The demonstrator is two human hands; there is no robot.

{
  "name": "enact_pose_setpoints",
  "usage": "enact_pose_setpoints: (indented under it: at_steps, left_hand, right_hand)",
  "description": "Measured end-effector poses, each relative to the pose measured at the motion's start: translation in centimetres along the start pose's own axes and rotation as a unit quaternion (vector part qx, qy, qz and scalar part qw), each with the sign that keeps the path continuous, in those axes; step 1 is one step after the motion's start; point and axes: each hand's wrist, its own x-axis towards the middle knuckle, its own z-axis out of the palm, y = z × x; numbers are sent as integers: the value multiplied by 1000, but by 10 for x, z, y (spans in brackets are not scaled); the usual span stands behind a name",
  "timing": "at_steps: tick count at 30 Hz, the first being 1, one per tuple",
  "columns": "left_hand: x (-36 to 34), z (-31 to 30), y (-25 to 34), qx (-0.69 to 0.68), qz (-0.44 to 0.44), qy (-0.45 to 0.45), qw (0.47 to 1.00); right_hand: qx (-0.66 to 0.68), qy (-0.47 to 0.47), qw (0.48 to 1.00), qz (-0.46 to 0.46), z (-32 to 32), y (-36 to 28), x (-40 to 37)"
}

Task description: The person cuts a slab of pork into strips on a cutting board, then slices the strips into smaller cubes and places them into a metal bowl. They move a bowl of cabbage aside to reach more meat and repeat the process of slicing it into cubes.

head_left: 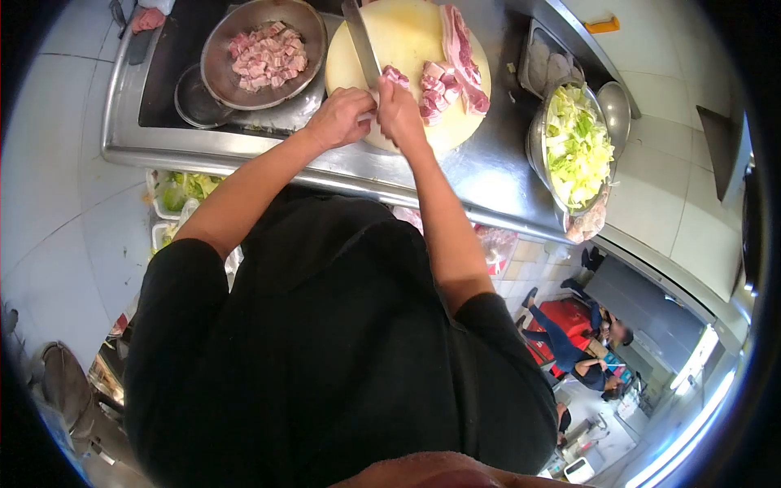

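Observation:
My right hand (399,110) is wrapped round the handle of a kitchen knife (363,41), whose broad blade points away from me over the round cutting board (350,69). My left hand (345,116) is beside it at the board's near edge, fingers curled in; what they hold, if anything, is hidden. A small bit of meat (396,76) shows just beyond my right hand. To its right lie cut chunks of pork (438,89) and a long strip of pork belly (461,53). Diced meat (268,57) sits in a metal pan (218,73) on the left.
A metal bowl of chopped greens (578,146) stands at the counter's right end, near a metal tray (537,69). A small dark pan (195,99) is partly under the meat pan. Containers of greens (181,192) are below the counter. Other people (582,358) are at lower right.

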Motion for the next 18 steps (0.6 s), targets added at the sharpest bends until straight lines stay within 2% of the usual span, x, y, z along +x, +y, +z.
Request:
enact_pose_setpoints:
  at_steps: [1, 3, 5, 7, 12, 13, 17, 18]
  left_hand:
    - [-1, -3, -1, 15, 26, -6, 1000]
    - [-8, -9, 0, -26, 8, 17, 999]
    - [-17, -15, 5, -51, -26, 26, 998]
    - [-21, -24, 11, -54, -71, 22, 996]
    - [-15, -19, 3, 12, -8, 12, 1000]
    - [-14, -18, 3, 22, -1, 7, 1000]
    - [-13, -11, 4, 25, -18, 18, 999]
    - [-14, -8, 4, 19, -16, 24, 999]
  right_hand:
    - [32, -13, 999, 19, -4, -15, 5]
    - [112, -37, 991, 69, -25, -39, 2]
    - [114, -25, 992, 45, -31, -35, -15]
    - [86, -27, 995, 51, -40, -31, -42]
    - [54, -53, 991, 115, -37, -12, -116]
    - [39, -45, 993, 100, -32, 2, -127]
    - [36, -45, 987, 148, -32, 8, -168]
    - [19, -39, 990, 135, -31, 9, -169]
